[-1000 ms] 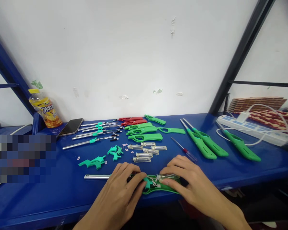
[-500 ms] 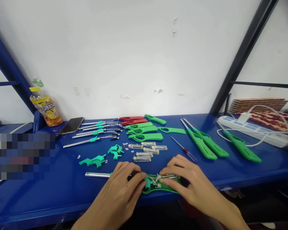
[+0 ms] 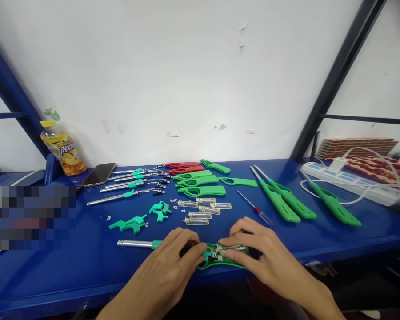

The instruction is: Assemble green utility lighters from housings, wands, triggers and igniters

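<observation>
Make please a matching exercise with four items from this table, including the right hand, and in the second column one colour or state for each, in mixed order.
Column 1
1. Right hand
2. Phone
3. Bottle
4. Screwdriver

Column 2
A. Yellow cap
B. Red and purple handle
C. Fingers on a clear tank, at the open green shell
D. Dark screen, lying flat

Right pairs: 1-C, 2-D, 3-A, 4-B
</observation>
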{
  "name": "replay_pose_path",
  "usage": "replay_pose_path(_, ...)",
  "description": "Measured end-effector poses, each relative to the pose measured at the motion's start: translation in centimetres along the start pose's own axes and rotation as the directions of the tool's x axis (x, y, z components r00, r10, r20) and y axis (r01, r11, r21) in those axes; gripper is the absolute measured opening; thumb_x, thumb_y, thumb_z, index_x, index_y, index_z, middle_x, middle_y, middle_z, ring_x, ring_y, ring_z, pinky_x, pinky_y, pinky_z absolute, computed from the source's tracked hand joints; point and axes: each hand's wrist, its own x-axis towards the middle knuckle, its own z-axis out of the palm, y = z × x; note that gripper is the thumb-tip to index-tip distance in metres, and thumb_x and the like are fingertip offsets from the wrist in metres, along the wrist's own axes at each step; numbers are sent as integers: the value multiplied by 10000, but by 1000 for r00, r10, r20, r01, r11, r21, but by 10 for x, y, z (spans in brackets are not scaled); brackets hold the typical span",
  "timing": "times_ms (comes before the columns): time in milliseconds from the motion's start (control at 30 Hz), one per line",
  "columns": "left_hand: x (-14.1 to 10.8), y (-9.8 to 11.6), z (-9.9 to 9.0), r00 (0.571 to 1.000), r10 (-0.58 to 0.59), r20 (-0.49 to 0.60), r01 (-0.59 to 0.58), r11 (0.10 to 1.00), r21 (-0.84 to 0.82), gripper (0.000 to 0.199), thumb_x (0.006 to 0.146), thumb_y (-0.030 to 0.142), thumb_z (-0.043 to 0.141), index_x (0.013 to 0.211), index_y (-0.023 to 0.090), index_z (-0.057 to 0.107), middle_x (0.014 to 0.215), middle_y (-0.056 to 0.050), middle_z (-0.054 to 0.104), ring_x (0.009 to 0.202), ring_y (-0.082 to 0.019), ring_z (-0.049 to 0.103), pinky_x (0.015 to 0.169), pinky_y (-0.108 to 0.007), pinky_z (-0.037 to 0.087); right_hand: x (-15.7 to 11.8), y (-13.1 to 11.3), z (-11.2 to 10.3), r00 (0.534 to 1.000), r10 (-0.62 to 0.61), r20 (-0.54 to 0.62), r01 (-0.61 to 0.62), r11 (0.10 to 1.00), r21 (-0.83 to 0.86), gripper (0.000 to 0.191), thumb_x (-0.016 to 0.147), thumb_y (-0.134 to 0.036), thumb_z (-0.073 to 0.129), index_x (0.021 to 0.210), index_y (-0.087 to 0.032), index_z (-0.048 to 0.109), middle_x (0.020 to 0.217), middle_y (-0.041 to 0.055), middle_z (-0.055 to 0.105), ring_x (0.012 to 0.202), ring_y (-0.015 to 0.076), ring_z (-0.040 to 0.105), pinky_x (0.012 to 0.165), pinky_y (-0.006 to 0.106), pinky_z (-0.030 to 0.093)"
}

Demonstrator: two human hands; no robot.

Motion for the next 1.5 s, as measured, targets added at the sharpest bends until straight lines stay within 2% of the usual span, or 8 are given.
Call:
replay_pose_path(167,1,5,-3,1000,-29,6,29,999,16,229,1102,342,560,1287,209,587,1196,-112,692,1055,-298,703,929,-478,633,1,-1,-1,1000,-2,2,2,1000,-20,226,1087,-397,616,1165,-307,808,1052,34,713,967,208,666,842,357,544)
replay_pose_path(333,2,6,-4,997,-56,45,56,998,-7,288,1026,258,688,1286,221,570,1220,-112,679,1083,-316,703,962,-521,636,-1,-6,-4,1000,-7,30,8,1000,-11,255,1109,-368,573,1237,-324,789,1096,41,717,1009,216,664,865,358,553)
replay_pose_path(533,0,5,-2,996,-72,56,75,996,-49,283,1041,238,657,1299,225,542,1238,-115,658,1100,-313,696,978,-529,635,-6,-14,-9,997,6,75,-4,999,-39,333,1145,-326,470,1328,-344,748,1188,51,688,1078,221,646,915,371,544)
replay_pose_path(733,-1,5,-1,994,-91,54,94,994,-58,298,1029,216,660,1301,225,540,1245,-119,649,1133,-326,675,957,-527,637,-7,-17,-10,994,35,101,-32,999,-34,341,1148,-337,454,1332,-357,741,1198,41,671,1097,217,641,940,373,537)
replay_pose_path(933,3,10,-3,995,-87,53,90,995,-53,342,1000,155,671,1300,227,525,1245,-108,635,1129,-319,650,1023,-555,591,-7,-15,-11,994,35,106,-32,999,-23,341,1149,-344,462,1349,-378,735,1220,36,665,1111,204,642,948,351,522)
replay_pose_path(1133,5,11,-4,985,-90,147,94,995,-16,390,1017,124,627,1364,283,548,1189,-85,607,995,-295,620,865,-504,609,-6,-9,-9,995,49,91,-48,999,-18,313,1129,-388,521,1366,-420,724,1309,17,626,1073,184,631,946,336,513)
replay_pose_path(1367,5,12,-9,981,-98,166,104,994,-28,362,1023,109,619,1344,268,568,1196,-94,596,1009,-284,611,880,-464,599,-7,-8,-9,993,61,98,-62,998,8,305,1129,-402,518,1333,-431,742,1313,11,628,1053,186,629,926,340,514)
replay_pose_path(1500,7,12,-10,978,-92,188,95,995,-7,328,1039,129,598,1341,256,577,1193,-100,607,1015,-286,626,879,-459,605,-6,-11,-10,993,65,95,-66,998,12,306,1127,-381,525,1345,-404,738,1320,18,641,1128,194,633,987,343,511)
